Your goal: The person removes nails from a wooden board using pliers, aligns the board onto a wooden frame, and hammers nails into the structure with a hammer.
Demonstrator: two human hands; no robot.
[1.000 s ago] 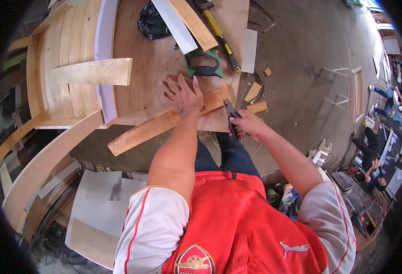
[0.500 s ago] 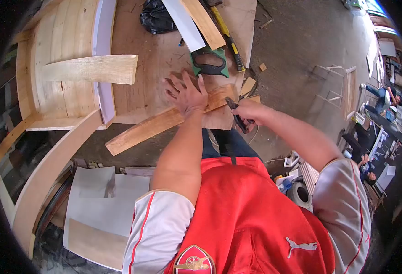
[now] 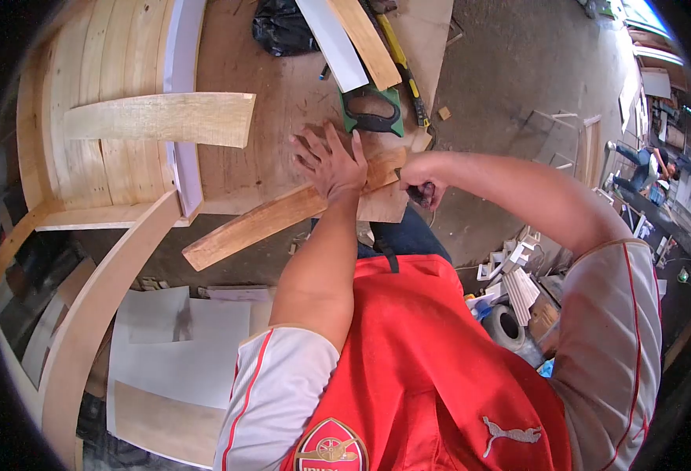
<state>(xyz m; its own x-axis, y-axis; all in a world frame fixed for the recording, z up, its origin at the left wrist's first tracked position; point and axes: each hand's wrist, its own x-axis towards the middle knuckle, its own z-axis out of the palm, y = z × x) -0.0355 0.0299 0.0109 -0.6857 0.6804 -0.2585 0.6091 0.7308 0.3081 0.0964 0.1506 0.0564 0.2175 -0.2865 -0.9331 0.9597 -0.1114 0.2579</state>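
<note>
My left hand presses with spread fingers on a brown wooden board, which lies slantwise over the edge of the plywood worktop. At the board's right end, my right hand is wrapped round the dark handles of pliers. The jaws are mostly hidden at the board's end. Just beyond my left hand is a green and black saw handle. A yellow and black tool lies to its right, beside a white strip and a light wooden strip.
A slatted wooden frame stands at the left, with a loose board across it. A black plastic bag sits at the back. White panels lie below left. Another person is at the far right.
My right forearm has swung up and its wrist has turned, so the pliers show less. My left hand keeps its place on the board. The whole view has shifted slightly.
</note>
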